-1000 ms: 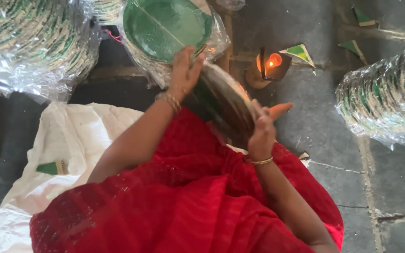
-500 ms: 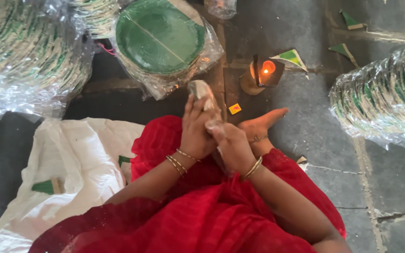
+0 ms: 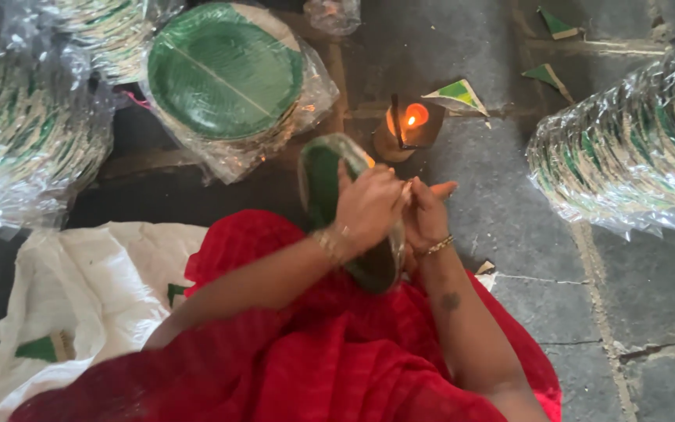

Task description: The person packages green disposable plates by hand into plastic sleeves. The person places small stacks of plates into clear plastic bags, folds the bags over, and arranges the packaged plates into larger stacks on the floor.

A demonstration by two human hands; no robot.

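A small stack of green paper plates [image 3: 323,187] in clear film stands on edge over my red-clad lap. My left hand [image 3: 365,207] grips its rim from the near side, fingers closed over it. From the right, my right hand [image 3: 425,215] presses against the same stack, fingertips pointing toward a lit oil lamp [image 3: 404,125] just beyond on the stone floor. Both wrists wear gold bangles. The stack's lower edge is partly hidden behind my left wrist.
A wrapped stack of green plates [image 3: 224,74] lies face up at the upper left. Long film-wrapped rolls of plates lie at the far left [image 3: 25,117] and at the right [image 3: 626,156]. A white sack [image 3: 95,289] is spread at my left. Green paper scraps [image 3: 458,94] dot the floor.
Both hands have drawn in toward my lap. The plate stack, seen edge-on and barely visible half a second ago, is turned up on its rim with its green face showing.
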